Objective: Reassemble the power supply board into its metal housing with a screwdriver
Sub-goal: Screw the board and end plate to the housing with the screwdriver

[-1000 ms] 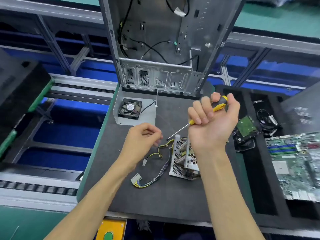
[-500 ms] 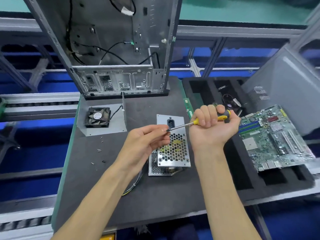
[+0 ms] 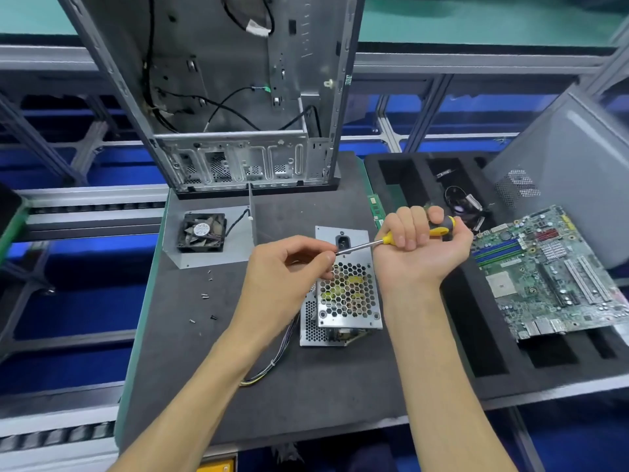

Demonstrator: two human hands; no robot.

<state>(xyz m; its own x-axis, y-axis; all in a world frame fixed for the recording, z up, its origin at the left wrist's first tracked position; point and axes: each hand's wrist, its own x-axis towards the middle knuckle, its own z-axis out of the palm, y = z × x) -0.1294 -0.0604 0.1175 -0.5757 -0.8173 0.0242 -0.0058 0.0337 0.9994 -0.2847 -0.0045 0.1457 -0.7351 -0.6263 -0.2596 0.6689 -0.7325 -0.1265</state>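
the left hand (image 3: 289, 267) has its fingertips pinched together at the tip of the screwdriver (image 3: 384, 240); whatever sits between them, probably a screw, is too small to tell. the right hand (image 3: 420, 248) is clamped in a fist round the yellow and black handle, palm up, shaft pointing left. both hover above the psu (image 3: 347, 294), which lies on the dark mat (image 3: 211, 386) with its perforated cover on top, socket end away from the person and wires (image 3: 269, 369) trailing out on the near left. spare screws (image 3: 204, 296) lie scattered to the left, near the fan (image 3: 201, 232). farther off stand the open case (image 3: 238, 97) and, to the right, a motherboard (image 3: 558, 267).

risk: a screw badly seated on the tip could drop through the honeycomb holes into the psu, or start crooked and cross-thread if the cover sits out of line.
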